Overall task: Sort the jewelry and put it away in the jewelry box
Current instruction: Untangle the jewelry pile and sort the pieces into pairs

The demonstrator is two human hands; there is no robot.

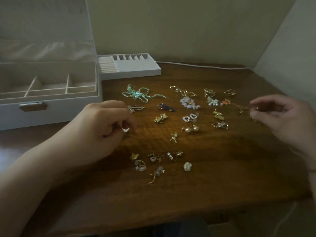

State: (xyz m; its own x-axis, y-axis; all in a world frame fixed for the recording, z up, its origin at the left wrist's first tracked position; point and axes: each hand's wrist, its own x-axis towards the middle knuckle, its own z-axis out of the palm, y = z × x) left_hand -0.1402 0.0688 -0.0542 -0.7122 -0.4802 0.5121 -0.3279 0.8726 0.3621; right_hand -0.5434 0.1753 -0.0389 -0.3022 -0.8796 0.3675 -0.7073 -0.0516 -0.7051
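Here the jewelry box (47, 93) stands open at the desk's (213, 177) far left, its tray (136, 67) beside it. Earrings (189, 117) lie scattered across the wood. The left hand (104, 127) pinches a small ring (126, 130); the right hand's (282, 117) curled grip holds a thin gold chain (246, 109).

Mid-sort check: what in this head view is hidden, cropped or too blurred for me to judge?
- Right hand: motion-blurred; the small gold piece at its fingers is unidentifiable.
- Left hand: curled fingers cover most of a shiny silver piece.
- White jewelry box: left side cropped by the frame edge.
- White divided tray: slot contents too small.
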